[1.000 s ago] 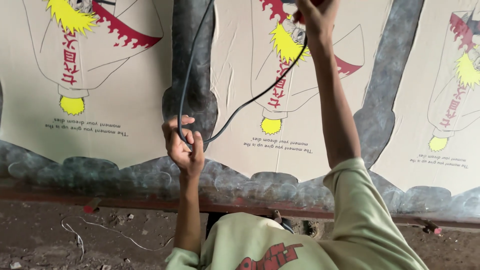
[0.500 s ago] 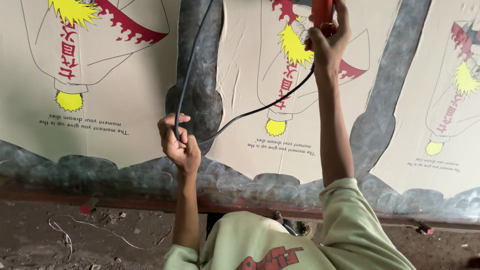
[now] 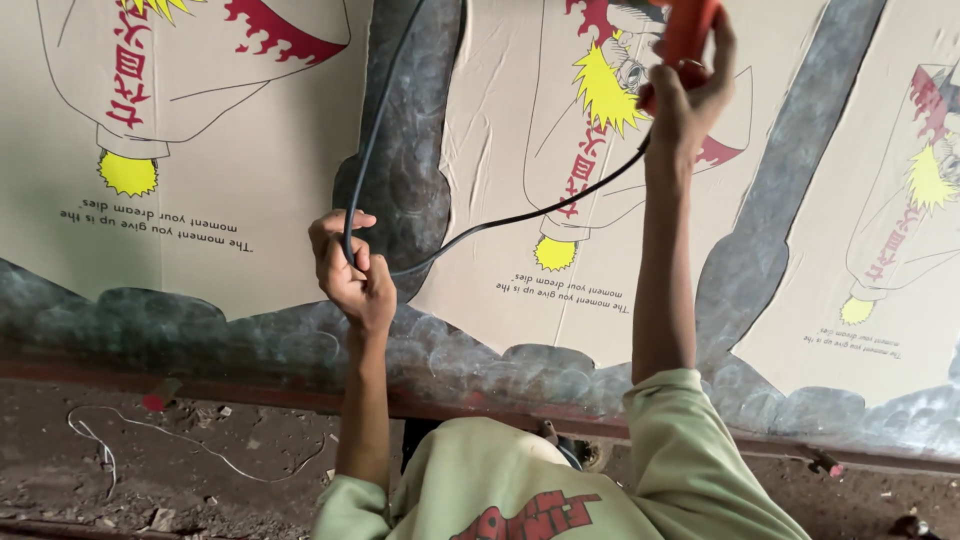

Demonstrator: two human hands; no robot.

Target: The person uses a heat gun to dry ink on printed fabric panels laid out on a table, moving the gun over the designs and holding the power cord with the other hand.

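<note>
My left hand (image 3: pixel 352 272) is closed around a black cable (image 3: pixel 520 215) in front of a dark grey painted strip (image 3: pixel 405 150) between cardboard panels. The cable runs up past the top edge and also sweeps right to an orange power tool (image 3: pixel 688 30). My right hand (image 3: pixel 690 100) grips that tool, arm stretched up against a cardboard panel (image 3: pixel 520 130) printed with a yellow, red and black cartoon figure. Most of the tool is cut off by the top edge. My pale green sleeves and shirt (image 3: pixel 500 480) fill the bottom of the view.
Similar printed cardboard panels (image 3: pixel 200 150) (image 3: pixel 880 220) cover the surface left and right, bordered by grey scalloped paint (image 3: pixel 200 330). A rusty red rail (image 3: pixel 250 385) runs below. Dirt ground holds a loose white wire (image 3: pixel 150 430) and rubble.
My right hand with the orange tool has come lower and to the right in view. My left hand has stayed closed on the black cable, shifting slightly up.
</note>
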